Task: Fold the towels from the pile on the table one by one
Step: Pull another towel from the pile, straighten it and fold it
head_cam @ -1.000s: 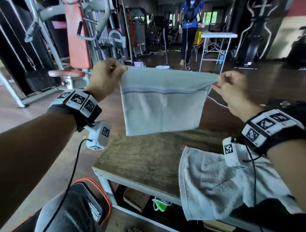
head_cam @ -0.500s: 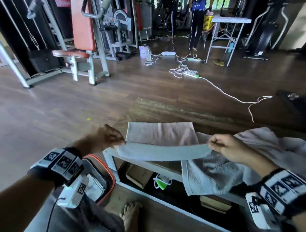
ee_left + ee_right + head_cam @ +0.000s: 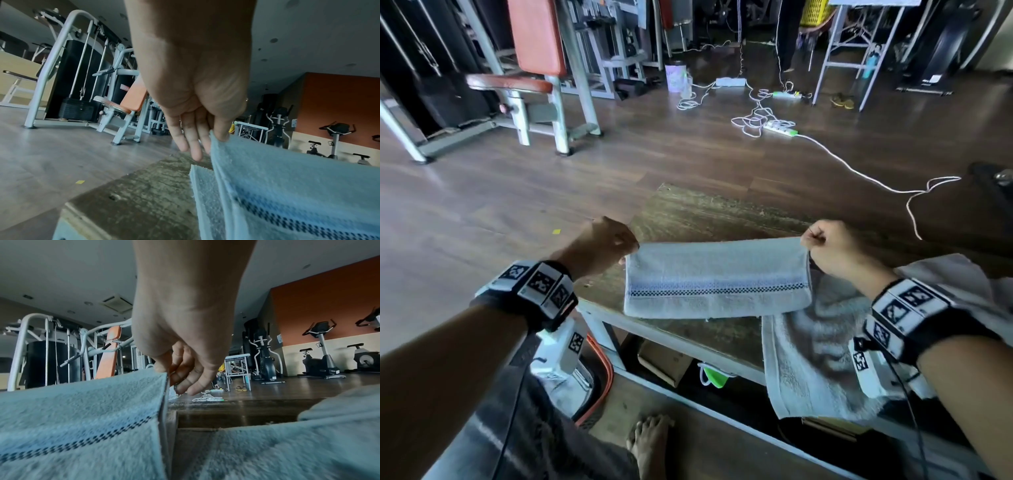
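A pale grey towel with a blue band and a dark checked stripe lies folded over on the wooden table. My left hand pinches its far left corner, thumb on top. My right hand pinches the far right corner. The folded towel's lower layer rests flat on the wood. A second, larger grey towel lies crumpled at the table's right and hangs over the near edge, under my right forearm.
White cables and power strips trail across the wooden floor beyond the table. A weight machine with an orange pad stands far left. Under the table are a shelf with a box and a green object. My bare foot is below.
The towel was held up spread in the air, then lowered onto the table. Now its top edge is carried forward and folded over, both hands still pinching the corners.
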Tool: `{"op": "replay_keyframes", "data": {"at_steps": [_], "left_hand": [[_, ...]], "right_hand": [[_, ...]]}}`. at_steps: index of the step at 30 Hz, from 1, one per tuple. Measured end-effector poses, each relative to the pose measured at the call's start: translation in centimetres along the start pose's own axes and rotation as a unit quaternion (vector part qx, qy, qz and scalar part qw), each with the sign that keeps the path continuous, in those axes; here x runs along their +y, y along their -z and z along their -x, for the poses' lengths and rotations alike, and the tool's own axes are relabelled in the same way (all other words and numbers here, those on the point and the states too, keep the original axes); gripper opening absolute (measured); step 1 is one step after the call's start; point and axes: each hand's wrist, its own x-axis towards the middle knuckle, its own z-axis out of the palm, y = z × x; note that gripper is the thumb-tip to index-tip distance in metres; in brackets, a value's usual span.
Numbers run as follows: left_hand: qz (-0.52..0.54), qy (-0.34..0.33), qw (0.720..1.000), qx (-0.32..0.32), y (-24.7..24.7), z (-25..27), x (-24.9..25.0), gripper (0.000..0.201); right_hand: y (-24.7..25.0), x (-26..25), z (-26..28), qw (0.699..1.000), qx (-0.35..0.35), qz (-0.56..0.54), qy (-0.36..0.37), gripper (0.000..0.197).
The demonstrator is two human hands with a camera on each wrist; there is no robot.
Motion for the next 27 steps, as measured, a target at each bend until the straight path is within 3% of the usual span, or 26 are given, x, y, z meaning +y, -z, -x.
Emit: {"op": "replay_keyframes", "data": {"at_steps": [5,11,16,19,22,27], "left_hand": [[-0.021,0.04,0.999,0.021,-2.4,-4.2,-1.8,0.009],[-0.056,0.051,0.997,-0.027,-4.7,-6.1,-3.7,0.008],[-0.097,0.03,0.992,-0.071,-4.7,-6.6,-4.1,0.016],[-0.113,0.021,0.99,-0.079,-3.9,-6.8,-3.6,0.014],[-0.108,0.011,0.993,-0.042,-2.4,-6.7,-2.8,0.008],[-0.069,-0.02,0.99,0.12,1.5,-4.8,-1.9,0.006]], "right_hand": [[-2.7,-1.0,-3.6,0.999,0.01,0.046,-0.014,0.012],[-5.7,0.7,-5.8,0.996,-0.001,0.092,-0.013,0.005],[-6.5,1.2,-6.1,0.987,-0.026,0.148,0.048,0.011],[-6.0,0.5,-6.4,0.984,-0.028,0.169,0.042,0.019],[-5.2,-0.9,-6.7,0.99,-0.001,0.135,0.051,0.022],[-2.3,-4.9,-5.8,0.993,0.073,0.034,0.089,0.006]]}}
